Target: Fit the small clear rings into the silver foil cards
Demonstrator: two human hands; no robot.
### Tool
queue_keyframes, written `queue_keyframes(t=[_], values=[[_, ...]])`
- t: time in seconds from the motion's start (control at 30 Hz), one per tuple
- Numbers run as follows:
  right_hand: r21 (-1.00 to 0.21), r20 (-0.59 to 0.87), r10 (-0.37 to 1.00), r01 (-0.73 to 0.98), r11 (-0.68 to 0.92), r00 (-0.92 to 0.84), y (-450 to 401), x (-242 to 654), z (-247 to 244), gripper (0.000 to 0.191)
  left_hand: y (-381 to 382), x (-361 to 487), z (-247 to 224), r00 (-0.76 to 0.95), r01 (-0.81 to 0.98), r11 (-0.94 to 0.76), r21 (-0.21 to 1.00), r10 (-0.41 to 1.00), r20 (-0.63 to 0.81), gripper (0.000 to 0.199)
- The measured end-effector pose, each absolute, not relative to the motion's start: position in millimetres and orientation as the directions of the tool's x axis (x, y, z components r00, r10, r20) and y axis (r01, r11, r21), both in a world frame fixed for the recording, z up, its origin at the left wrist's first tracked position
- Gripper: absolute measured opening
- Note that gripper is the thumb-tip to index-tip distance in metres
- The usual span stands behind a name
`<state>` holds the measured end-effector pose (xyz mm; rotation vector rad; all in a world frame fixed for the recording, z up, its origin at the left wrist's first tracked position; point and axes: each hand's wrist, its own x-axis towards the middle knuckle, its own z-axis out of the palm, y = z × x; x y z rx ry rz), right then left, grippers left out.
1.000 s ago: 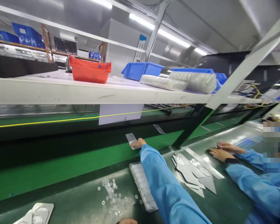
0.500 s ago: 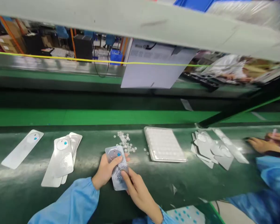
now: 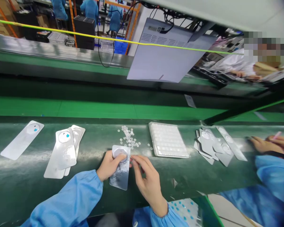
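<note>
My left hand (image 3: pixel 110 164) grips a silvery rectangular plate (image 3: pixel 120 179) with rounded corners, its thumb lying over the round disc near the top. At the plate's right edge, my right hand (image 3: pixel 148 180) has thumb and fingertips pinched together; what they hold, if anything, is too small to make out. Just beyond the plate lie several small clear rings (image 3: pixel 128 136) in a loose heap. To the left, a few similar plates (image 3: pixel 63 151) overlap, the top one with a round disc and a blue dot. Farther left is a single plate (image 3: pixel 19 143) of the same kind.
A white tray (image 3: pixel 169 140) of small compartments lies right of the rings. Beyond it are stacked silvery plates (image 3: pixel 211 146) and a co-worker's hands (image 3: pixel 269 145). A clear sheet with blue dots (image 3: pixel 184 209) is at the near edge. A slanted dark post (image 3: pixel 229 110) rises at right.
My right hand has moved off the plate's face to its right edge, fingers pinched. The plate is more upright in my left hand, and its blue dot no longer shows. The camera view has shifted.
</note>
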<state>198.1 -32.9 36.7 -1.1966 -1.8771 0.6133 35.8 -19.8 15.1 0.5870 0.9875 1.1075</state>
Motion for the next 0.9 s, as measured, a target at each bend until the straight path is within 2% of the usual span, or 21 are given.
queue_keyframes(t=[0.17, 0.4, 0.6, 0.67, 0.73, 0.83, 0.9], values=[[-0.58, 0.414, 0.833, 0.599, 0.553, -0.367, -18, 193, 30, 0.033, -22, 36, 10, 0.114, -0.413, 0.361, 0.836, 0.931, -0.346, 0.033], [-0.571, 0.395, 0.838, 0.614, 0.545, -0.377, -13, 201, 29, 0.026, -24, 36, -3, 0.012, -0.434, 0.446, 0.783, 0.872, -0.489, 0.024], [-0.549, 0.391, 0.84, 0.637, 0.541, -0.377, -13, 200, 26, 0.021, -23, 35, 6, 0.031, -0.461, 0.466, 0.755, 0.859, -0.511, 0.02], [-0.583, 0.379, 0.851, 0.62, 0.525, -0.364, -12, 198, 28, 0.021, -23, 35, 6, 0.032, -0.474, 0.463, 0.749, 0.859, -0.511, 0.019], [-0.677, 0.331, 0.887, 0.574, 0.461, -0.322, -11, 196, 30, 0.022, -22, 36, 3, 0.021, -0.491, 0.459, 0.741, 0.856, -0.517, 0.019], [-0.892, 0.158, 0.963, 0.387, 0.233, -0.217, -9, 194, 32, 0.026, -21, 37, -2, 0.016, -0.535, 0.46, 0.709, 0.844, -0.535, 0.022], [-0.979, 0.022, 0.991, 0.199, 0.048, -0.131, -7, 197, 33, 0.031, -20, 38, -1, 0.078, -0.572, 0.479, 0.666, 0.84, -0.537, 0.027]])
